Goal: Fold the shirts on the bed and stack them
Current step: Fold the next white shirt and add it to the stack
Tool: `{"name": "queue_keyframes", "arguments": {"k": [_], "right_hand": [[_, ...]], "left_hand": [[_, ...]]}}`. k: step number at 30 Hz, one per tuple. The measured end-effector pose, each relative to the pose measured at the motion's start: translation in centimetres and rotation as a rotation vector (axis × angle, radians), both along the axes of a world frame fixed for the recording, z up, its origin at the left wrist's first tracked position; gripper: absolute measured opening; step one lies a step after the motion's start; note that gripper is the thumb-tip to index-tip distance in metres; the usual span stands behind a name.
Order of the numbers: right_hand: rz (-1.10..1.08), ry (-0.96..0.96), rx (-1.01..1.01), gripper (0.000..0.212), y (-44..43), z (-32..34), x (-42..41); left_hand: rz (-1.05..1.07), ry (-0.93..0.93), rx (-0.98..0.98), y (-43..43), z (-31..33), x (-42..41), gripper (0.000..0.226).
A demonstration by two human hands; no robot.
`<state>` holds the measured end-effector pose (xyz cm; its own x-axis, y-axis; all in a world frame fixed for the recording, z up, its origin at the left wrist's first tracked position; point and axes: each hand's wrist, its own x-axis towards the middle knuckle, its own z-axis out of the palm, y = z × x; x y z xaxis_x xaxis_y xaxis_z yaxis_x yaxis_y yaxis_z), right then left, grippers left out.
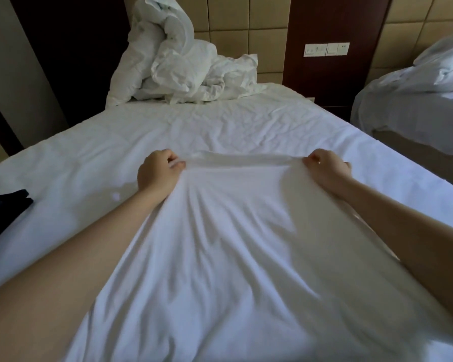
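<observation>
A white shirt (220, 244) is stretched out over the white bed (220, 126), reaching from the near edge of the view to mid-bed. My left hand (158, 171) grips the shirt's far edge at its left corner. My right hand (324, 165) grips the same edge at its right corner, and the edge is pulled taut between them. A dark folded garment (5, 205) lies on the bed at the left edge of the view.
A crumpled white duvet (183, 66) is heaped at the head of the bed against the padded headboard. A second bed (416, 100) with white bedding stands to the right across a narrow gap. A dark wood panel with switches (324, 49) sits between the beds.
</observation>
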<state>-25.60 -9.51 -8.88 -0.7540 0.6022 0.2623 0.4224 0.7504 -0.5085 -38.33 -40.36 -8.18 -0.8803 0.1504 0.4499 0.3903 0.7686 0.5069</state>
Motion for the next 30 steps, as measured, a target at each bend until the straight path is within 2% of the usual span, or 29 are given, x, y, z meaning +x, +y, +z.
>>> {"name": "queue_keyframes", "arguments": {"k": [2, 4, 7, 10, 11, 13, 15, 17, 19, 21, 23, 25, 27, 28, 30], "right_hand": [[0.012, -0.097, 0.116, 0.021, -0.6, -0.7, 0.3], [0.040, -0.127, 0.188, 0.028, -1.0, -1.1, 0.8], [0.109, 0.035, 0.321, 0.037, -3.3, 1.7, 2.2], [0.331, 0.122, 0.375, 0.066, -8.5, 4.1, 6.2], [0.419, 0.059, 0.378, 0.073, -10.5, 3.5, 7.9], [0.535, -0.208, 0.427, 0.076, -13.4, 0.5, 10.4], [0.528, -0.394, 0.297, 0.058, -13.9, -1.3, 11.5], [0.503, -0.396, 0.184, 0.047, -12.9, -1.1, 11.8], [0.479, -0.388, 0.226, 0.046, -11.8, -0.4, 13.8], [0.428, -0.225, 0.271, 0.053, -11.2, -0.3, 17.4], [0.297, -0.030, 0.288, 0.052, -11.2, -1.3, 22.0], [0.051, 0.063, 0.174, 0.042, -11.0, -2.3, 25.8], [-0.206, 0.065, -0.044, 0.044, -11.1, -2.6, 28.0], [-0.263, 0.069, -0.094, 0.043, -11.2, -2.6, 28.5], [-0.233, 0.086, -0.124, 0.028, -11.3, -2.3, 28.9]], "left_hand": [[-0.003, -0.022, -0.210, 0.5, -1.0, -0.1, 0.026], [0.019, -0.004, -0.359, 0.7, -1.9, 0.4, 0.035], [-0.015, 0.152, -0.358, 0.6, -0.2, 2.8, 0.042], [-0.272, 0.272, -0.194, 0.3, 1.3, 7.8, 0.062], [-0.363, 0.250, -0.209, 0.2, 0.9, 9.8, 0.070], [-0.452, 0.052, -0.458, 0.1, -1.5, 13.1, 0.087], [-0.449, -0.131, -0.551, -0.6, -3.5, 13.8, 0.093], [-0.424, -0.151, -0.459, -1.9, -3.8, 13.4, 0.094], [-0.404, -0.160, -0.441, -3.9, -3.3, 14.1, 0.094], [-0.366, -0.125, -0.351, -6.5, -3.1, 16.1, 0.087], [-0.289, -0.025, -0.170, -9.2, -3.6, 19.1, 0.070], [-0.104, 0.065, -0.030, -12.0, -4.7, 21.5, 0.054], [0.092, 0.020, 0.074, -13.9, -5.2, 23.7, 0.041], [0.156, -0.032, 0.130, -14.4, -5.1, 24.7, 0.038], [0.164, -0.105, 0.180, -14.6, -4.4, 26.2, 0.039]]}}
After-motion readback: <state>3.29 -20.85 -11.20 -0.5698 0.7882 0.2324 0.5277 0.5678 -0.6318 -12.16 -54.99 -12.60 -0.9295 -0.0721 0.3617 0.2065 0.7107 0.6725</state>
